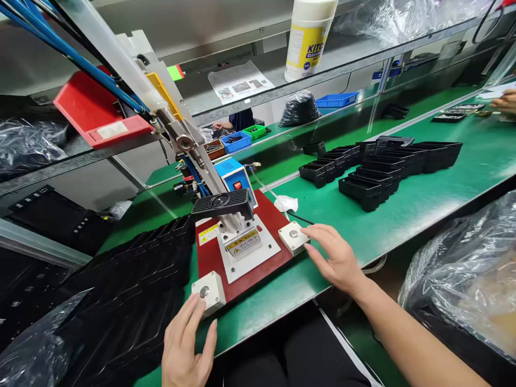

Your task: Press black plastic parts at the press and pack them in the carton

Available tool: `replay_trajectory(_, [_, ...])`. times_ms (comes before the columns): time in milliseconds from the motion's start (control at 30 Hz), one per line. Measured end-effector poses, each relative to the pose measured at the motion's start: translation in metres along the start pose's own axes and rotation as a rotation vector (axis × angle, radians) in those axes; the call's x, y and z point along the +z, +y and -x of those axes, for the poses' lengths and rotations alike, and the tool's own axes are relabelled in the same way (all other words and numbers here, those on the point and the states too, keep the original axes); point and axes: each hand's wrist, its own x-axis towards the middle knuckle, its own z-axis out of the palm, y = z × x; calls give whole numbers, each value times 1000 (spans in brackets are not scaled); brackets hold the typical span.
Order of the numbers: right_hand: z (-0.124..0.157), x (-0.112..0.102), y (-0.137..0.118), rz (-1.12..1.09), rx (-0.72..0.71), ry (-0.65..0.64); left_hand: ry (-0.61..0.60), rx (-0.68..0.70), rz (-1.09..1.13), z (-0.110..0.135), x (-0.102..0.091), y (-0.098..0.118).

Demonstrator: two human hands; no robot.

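Note:
My left hand (186, 338) is at the left push-button box (209, 293), fingertips by its round metal button, fingers apart. At the right push-button box (294, 237) my right hand (332, 253) has its fingers spread around the near side, the index finger close to the button. Both cream boxes sit on the red base plate (242, 279) of a pneumatic press (189, 145). Under the press head lies a black slotted plastic part (222, 202) with a round centre. A yellow warning label (244, 244) is on the fixture below it. Neither hand holds anything.
Black plastic housings (373, 183) stand in rows on the green bench (322, 215) to the right. Stacked black trays (133, 290) crowd the left. A blue control box (236, 174) stands behind the press. Another person's hand (506, 101) shows at far right.

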Motion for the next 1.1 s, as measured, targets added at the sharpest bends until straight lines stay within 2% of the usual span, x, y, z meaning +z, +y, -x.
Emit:
replay_trajectory(67, [-3, 4, -8, 109, -77, -67, 22, 12, -38, -8, 3, -1])
replay_trajectory(200, [-3, 8, -7, 223, -134, -152, 28, 22, -129, -12, 9, -7])
replay_trajectory(433, [-14, 14, -11, 288, -115, -201, 80, 10, -215, -15, 18, -10])
replay_trajectory(600, [-19, 19, -14, 286, -111, -205, 42, 32, -220, -23, 19, -8])
replay_trajectory(700, [-15, 21, -12, 268, -107, -169, 75, -46, -175, -16, 27, -2])
replay_trajectory(833, [-9, 14, 2, 155, -98, -120, 206, -167, -182, 8, 47, 10])
replay_trajectory(933, [-9, -2, 28, 103, 78, -55, 315, -246, -182, 19, 55, 13])
replay_trajectory(1033, [-11, -20, 70, 91, 457, 6, 343, -303, -117, 20, 55, 12])
replay_trajectory(1100, [-9, -27, 97, 97, 671, -24, 324, -305, -101, 18, 53, 11])
